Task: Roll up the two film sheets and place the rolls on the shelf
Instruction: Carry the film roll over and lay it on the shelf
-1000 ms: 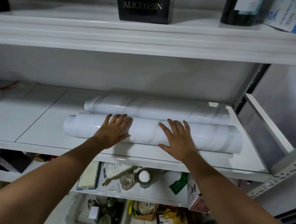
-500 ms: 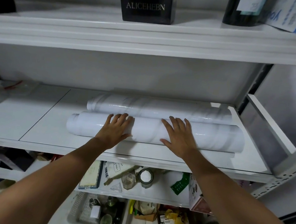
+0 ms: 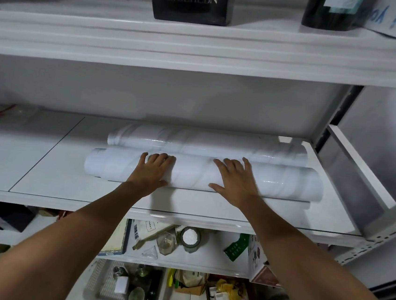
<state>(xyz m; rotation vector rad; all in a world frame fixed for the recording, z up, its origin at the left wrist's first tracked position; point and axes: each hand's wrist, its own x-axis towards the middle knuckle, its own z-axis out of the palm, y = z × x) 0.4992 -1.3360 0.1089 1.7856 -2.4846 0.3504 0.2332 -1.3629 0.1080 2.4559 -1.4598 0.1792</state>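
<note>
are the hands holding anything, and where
Nothing is gripped. The left hand and right hand rest palm-down on top of the front white marbled film roll, either side of its middle.

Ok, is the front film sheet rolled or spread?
Rolled: the front film roll is a tube on the shelf, left hand and right hand resting on it. Loose tail: cannot tell.
</note>
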